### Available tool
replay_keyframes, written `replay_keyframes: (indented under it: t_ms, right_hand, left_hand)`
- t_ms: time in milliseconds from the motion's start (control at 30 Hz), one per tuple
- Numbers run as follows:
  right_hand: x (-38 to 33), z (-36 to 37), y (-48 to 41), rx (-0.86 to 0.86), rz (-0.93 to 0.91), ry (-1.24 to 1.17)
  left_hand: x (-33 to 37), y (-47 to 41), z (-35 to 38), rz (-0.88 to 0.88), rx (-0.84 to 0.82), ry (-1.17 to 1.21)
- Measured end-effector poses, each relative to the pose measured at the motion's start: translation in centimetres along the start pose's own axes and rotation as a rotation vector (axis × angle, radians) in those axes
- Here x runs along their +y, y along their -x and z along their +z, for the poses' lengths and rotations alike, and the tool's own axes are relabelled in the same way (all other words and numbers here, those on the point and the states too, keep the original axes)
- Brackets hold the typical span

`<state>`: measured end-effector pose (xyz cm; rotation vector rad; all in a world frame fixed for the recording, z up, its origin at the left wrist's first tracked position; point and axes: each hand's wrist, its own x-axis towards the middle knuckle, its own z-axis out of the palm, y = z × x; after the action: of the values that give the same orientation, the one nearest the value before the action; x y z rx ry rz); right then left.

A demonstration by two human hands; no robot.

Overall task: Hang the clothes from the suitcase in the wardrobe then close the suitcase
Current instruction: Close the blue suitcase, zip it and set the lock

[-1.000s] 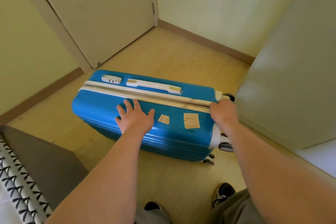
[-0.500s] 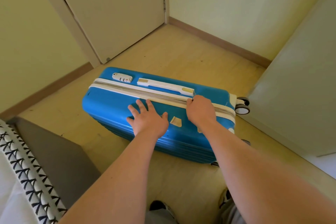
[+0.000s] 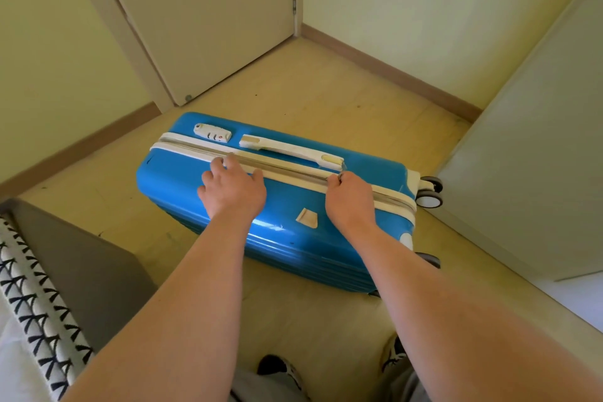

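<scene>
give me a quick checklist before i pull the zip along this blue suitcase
1. Left hand flat on the blue suitcase, bracing it: ok.
2. Right hand pinches the zipper pull: ok.
3. Zipper track between the hands free of caught fabric: ok.
4. Pull's path clear: not ok, left fingertips lie on the track.
5. Zip shut round the far side: cannot tell, hidden.
6. All clothes out: cannot tell, lid is down.

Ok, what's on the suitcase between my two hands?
In the head view, only bare suitcase shell and the white zip band lie between the left hand and the right hand, which pinches the zip pull. A torn sticker sits just below.
</scene>
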<state>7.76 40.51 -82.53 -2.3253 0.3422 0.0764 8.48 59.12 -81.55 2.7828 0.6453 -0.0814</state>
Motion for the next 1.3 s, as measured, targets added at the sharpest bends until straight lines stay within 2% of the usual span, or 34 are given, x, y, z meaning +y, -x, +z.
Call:
replay_keyframes:
  t_ms: [100,167,267,367,433,467,533,600,767,833,933,1000,1133,1300]
  right_hand:
    - [0.4,-0.1,0.5,0.008,-0.023,-0.003]
    - [0.7,-0.5,0.1,0.003,-0.011,-0.032]
    - [0.7,-1.3,-1.2,-0.015,0.007,-0.049]
    - [0.4,-2.2,-3.1,-0.036,-0.017,0.05]
    - [0.6,-2.8,-4.9,-0.054,-0.065,0.132]
    - [0.6,-2.8,-5.7,-0.065,-0.1,0.175]
    - [0.6,-3.0,-7.3,-0.074,-0.161,0.267]
    - [0.7,-3.1,-8.5,-0.044,-0.165,0.313]
    - [0.2,-1.6,-8.4,0.061,-0.15,0.28]
    - [0.0,-1.3,-8.2,0.062,-0.17,0.314]
    - [0.0,-1.2,-8.4,0.084,-0.167,0.309]
    - [0.1,-1.1,-8.5,0.064,-0.157,0.342]
    - [0.1,-1.1,-8.1,-0.007,-0.166,0.41]
    - [-2.5,0.5,-3.8,-0.205,-0.322,0.618]
  left_hand:
    - [-0.3,-0.8,0.5,-0.041,-0.068,0.033]
    - [-0.6,-0.2,1.6,0.007,-0.152,-0.08]
    - [-0.5,1.0,2.6,0.048,-0.157,-0.189]
    - [0.8,2.3,2.2,-0.026,-0.159,-0.273]
    - [2.8,3.6,1.9,-0.08,-0.219,-0.372]
    - [3.6,4.4,1.6,-0.053,-0.248,-0.44]
    - [4.8,5.8,1.2,0.112,-0.259,-0.537]
    - [5.3,6.5,0.3,0.254,-0.211,-0.477]
    - [2.3,5.2,-1.6,0.29,-0.069,-0.287]
    - [-0.1,4.1,-1.7,0.27,-0.155,-0.253]
    - [-3.7,2.6,-1.6,0.049,-0.319,-0.147]
    - [-5.0,2.5,-0.9,-0.029,-0.377,-0.119]
    - [-4.6,3.0,-0.4,-0.01,-0.331,-0.15]
    - [-4.3,2.7,-0.3,-0.028,-0.319,-0.167]
